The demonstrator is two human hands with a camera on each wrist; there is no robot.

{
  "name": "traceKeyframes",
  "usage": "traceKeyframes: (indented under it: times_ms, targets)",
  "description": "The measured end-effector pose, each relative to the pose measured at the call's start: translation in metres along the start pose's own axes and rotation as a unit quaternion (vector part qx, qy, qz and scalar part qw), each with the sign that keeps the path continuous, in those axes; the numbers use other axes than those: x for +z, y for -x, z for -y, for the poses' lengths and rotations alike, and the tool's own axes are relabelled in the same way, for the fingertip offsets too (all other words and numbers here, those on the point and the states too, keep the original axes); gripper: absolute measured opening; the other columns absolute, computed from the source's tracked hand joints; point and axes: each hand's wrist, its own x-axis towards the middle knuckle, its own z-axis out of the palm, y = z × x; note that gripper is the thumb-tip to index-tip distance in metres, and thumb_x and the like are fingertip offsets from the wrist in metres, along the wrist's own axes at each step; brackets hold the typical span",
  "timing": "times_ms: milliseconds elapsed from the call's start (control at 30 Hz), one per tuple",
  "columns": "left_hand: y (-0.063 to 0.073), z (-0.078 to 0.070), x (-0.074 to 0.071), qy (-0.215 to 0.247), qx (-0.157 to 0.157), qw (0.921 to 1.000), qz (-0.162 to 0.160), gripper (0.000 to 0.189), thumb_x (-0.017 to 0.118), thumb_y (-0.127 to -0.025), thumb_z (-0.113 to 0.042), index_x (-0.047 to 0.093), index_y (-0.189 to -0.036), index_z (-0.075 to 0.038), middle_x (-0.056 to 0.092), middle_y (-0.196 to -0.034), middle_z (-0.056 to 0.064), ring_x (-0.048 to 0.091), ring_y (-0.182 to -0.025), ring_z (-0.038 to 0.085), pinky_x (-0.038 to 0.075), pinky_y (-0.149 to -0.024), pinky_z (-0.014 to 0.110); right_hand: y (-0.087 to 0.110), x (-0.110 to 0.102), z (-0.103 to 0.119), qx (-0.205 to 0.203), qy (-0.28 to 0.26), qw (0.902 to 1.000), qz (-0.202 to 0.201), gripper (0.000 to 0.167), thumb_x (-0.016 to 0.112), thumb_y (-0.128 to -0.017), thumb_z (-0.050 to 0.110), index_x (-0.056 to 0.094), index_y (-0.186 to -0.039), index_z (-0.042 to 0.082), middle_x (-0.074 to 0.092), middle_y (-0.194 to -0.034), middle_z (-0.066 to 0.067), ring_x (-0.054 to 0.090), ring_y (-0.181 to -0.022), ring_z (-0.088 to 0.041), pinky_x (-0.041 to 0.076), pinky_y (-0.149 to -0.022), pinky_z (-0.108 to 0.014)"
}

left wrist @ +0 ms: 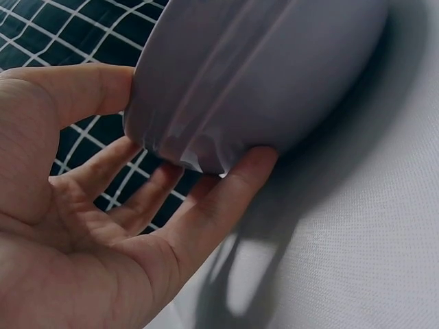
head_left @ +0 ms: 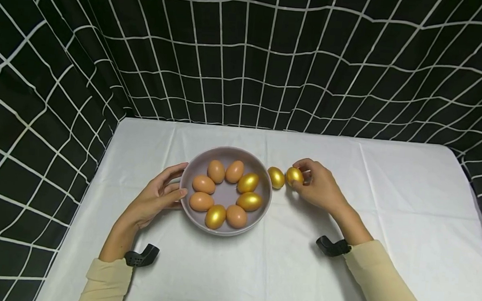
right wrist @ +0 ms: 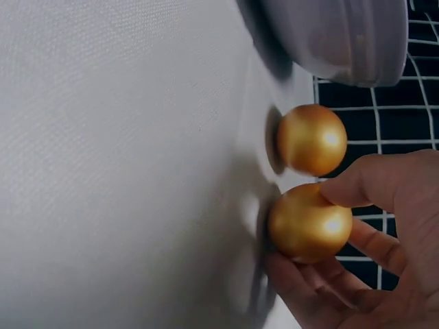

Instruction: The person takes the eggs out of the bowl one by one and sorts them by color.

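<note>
A mauve-grey bowl point(head_left: 224, 234) stands on the white cloth, with several brown eggs point(head_left: 216, 171) and three golden eggs point(head_left: 249, 201) lying in a ring inside. My left hand point(head_left: 155, 198) holds the bowl's left side, thumb at the rim and fingers against the outer wall point(left wrist: 260, 82). To the right of the bowl, my right hand point(head_left: 317, 185) pinches a golden egg point(right wrist: 309, 223) between thumb and fingers, low over the cloth. Another golden egg point(head_left: 276, 178) lies between that egg and the bowl; the right wrist view shows this second egg point(right wrist: 312, 140) too.
White cloth point(head_left: 233, 279) covers the table, creased in places. Black curtains with a white grid point(head_left: 246, 63) rise behind the table and along its left and right sides. Each wrist wears a black camera mount point(head_left: 333, 246).
</note>
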Motion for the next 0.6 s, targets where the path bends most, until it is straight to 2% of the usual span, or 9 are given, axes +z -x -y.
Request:
traceKeyframes:
  times_ms: [167,400,600]
  targets:
    - [0.0,0.0,-0.001,0.001,0.0,1.0,-0.001,0.074,0.066,-0.101,-0.004,0.033,-0.165,-0.017,0.035,-0.168,0.015,0.053,-0.144,0.041,0.064,-0.093,0.041,-0.002,0.001,0.004,-0.008,0.01,0.9999,-0.002,0.037,0.075,-0.09,0.009,0.066,-0.126,0.002,0.07,-0.12,-0.021,0.066,-0.107,-0.037,0.05,-0.093,-0.047]
    - [0.001,0.0,-0.005,0.003,0.0,1.0,-0.003,0.074,0.069,-0.1,-0.009,0.033,-0.165,-0.018,0.034,-0.168,0.014,0.052,-0.145,0.043,0.064,-0.094,0.042,-0.006,0.003,0.013,-0.01,0.013,0.9998,-0.006,0.036,0.075,-0.091,0.011,0.067,-0.125,0.001,0.069,-0.119,-0.024,0.069,-0.11,-0.04,0.053,-0.095,-0.054]
    - [0.002,0.001,-0.004,0.006,0.0,1.0,0.005,0.075,0.069,-0.101,-0.01,0.032,-0.166,-0.018,0.035,-0.168,0.015,0.053,-0.144,0.04,0.064,-0.095,0.04,0.0,0.002,0.014,-0.006,0.032,0.9993,-0.018,0.039,0.075,-0.094,0.015,0.066,-0.129,0.0,0.069,-0.123,-0.025,0.069,-0.112,-0.042,0.053,-0.097,-0.059]
